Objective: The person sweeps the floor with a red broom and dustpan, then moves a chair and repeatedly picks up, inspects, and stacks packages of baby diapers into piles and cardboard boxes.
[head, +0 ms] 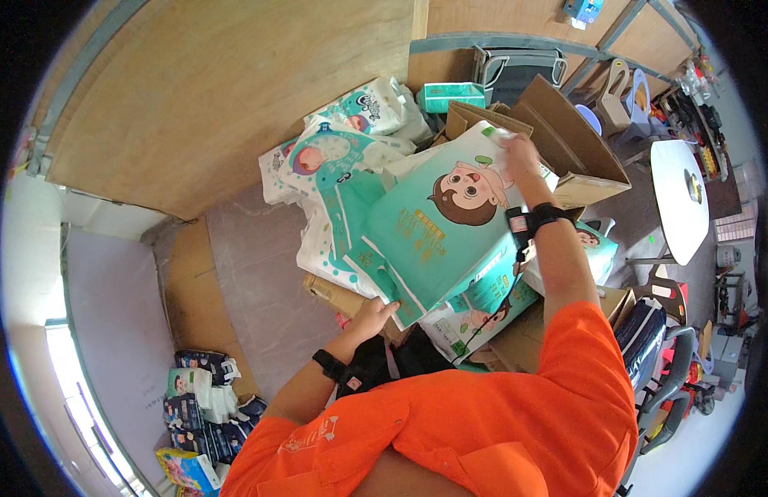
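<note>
A large green and white plastic diaper package (449,223) with a cartoon baby printed on it is held between my two hands, tilted above other packs. My left hand (373,320) pinches its lower left corner flap. At its upper right end, my right hand (519,158) grips the white edge. White and teal diaper packs (340,161) lie heaped just beyond and to the left of it. Beneath it, nearer my body, rests another green and white pack (483,317). An open cardboard box (570,136) stands behind my right hand.
Dark and colourful packs (191,410) are stacked on the floor at lower left. A wooden panel wall (235,93) runs behind the heap. To the right are a white oval table (679,199), plastic chairs (614,93), a folded chair (521,74) and a dark wrapped pack (642,341).
</note>
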Demonstrator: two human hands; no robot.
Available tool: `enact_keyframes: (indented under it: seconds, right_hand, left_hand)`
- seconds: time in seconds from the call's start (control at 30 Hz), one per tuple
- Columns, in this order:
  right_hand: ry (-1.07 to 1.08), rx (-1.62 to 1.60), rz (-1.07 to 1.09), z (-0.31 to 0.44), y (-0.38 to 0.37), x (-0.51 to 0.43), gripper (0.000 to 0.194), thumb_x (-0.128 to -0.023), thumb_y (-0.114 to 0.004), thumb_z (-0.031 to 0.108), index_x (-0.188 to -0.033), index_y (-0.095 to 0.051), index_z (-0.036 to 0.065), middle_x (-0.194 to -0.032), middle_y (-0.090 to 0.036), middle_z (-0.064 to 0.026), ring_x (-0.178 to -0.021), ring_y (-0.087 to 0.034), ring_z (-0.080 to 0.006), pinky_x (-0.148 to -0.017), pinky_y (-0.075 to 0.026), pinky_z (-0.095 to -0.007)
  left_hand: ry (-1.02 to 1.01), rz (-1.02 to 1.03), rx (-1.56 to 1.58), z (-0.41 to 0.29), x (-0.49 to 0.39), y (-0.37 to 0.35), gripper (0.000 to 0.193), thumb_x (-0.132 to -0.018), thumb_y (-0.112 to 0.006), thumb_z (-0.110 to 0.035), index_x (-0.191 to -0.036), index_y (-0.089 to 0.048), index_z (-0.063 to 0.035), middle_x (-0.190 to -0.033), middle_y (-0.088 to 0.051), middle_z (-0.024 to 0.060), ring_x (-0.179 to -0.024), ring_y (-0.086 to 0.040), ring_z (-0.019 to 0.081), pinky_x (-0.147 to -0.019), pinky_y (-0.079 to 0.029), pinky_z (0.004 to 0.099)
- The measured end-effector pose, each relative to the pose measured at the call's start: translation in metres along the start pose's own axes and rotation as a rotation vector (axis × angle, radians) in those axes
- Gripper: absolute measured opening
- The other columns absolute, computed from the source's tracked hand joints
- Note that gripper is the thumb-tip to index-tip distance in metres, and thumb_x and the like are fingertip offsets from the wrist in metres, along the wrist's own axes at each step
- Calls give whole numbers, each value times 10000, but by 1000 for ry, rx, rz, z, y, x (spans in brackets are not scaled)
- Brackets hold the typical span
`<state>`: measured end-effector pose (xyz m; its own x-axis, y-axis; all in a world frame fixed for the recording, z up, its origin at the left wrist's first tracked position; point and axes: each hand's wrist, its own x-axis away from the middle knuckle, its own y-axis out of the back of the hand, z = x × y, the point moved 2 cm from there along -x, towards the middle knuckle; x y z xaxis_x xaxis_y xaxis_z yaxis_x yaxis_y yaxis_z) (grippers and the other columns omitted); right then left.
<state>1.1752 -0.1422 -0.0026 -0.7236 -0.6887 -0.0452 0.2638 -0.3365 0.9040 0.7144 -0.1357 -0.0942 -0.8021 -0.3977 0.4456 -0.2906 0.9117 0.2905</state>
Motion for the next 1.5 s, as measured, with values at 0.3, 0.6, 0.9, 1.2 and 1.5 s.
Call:
enact_keyframes:
  seconds: [0.3,0.6,0.9,1.2,1.5]
  right_hand:
    - [229,137,-186,2,16,58,220,-818,-504,86,-983,-647,56,-935,-553,-156,-877,-561,-325,-759,-455,-400]
    - [1014,-29,276,133,-64,237,258,-716,-596,136,-960,-609,51,-996,-543,-94,-935,-556,-250,-786,-463,-362]
    - [1020,455,628,218,-127,205,289,-701,-638,150,-957,-609,19,-1044,-526,-127,-997,-546,-300,-826,-466,-389]
    - [628,107,295,181,-64,115,302,-766,-577,150,-1066,-614,136,-991,-536,-128,-959,-563,-297,-838,-456,-375]
    - [88,72,-101,31,47,112,268,-801,-524,67,-1029,-665,60,-1002,-589,-167,-923,-579,-334,-798,-458,-377]
  left_hand:
    - [364,84,1059,-1,-1,-23,543,-923,-500,-367,-1327,-341,-41,-1262,-479,82,-1048,-539,198,-872,-467,329]
    - [434,31,942,16,-4,-35,387,-858,-628,-176,-1181,-496,-7,-1119,-581,75,-960,-585,181,-787,-491,338]
    - [-2,-169,453,37,6,-21,276,-839,-645,-164,-1062,-599,-8,-922,-647,33,-827,-586,122,-735,-471,293]
    - [-89,-202,358,-4,15,8,271,-873,-608,-219,-1007,-617,16,-888,-653,34,-779,-563,102,-703,-458,272]
    - [-311,-162,277,-99,42,35,236,-890,-597,-217,-955,-630,7,-843,-632,-4,-704,-543,56,-596,-432,210]
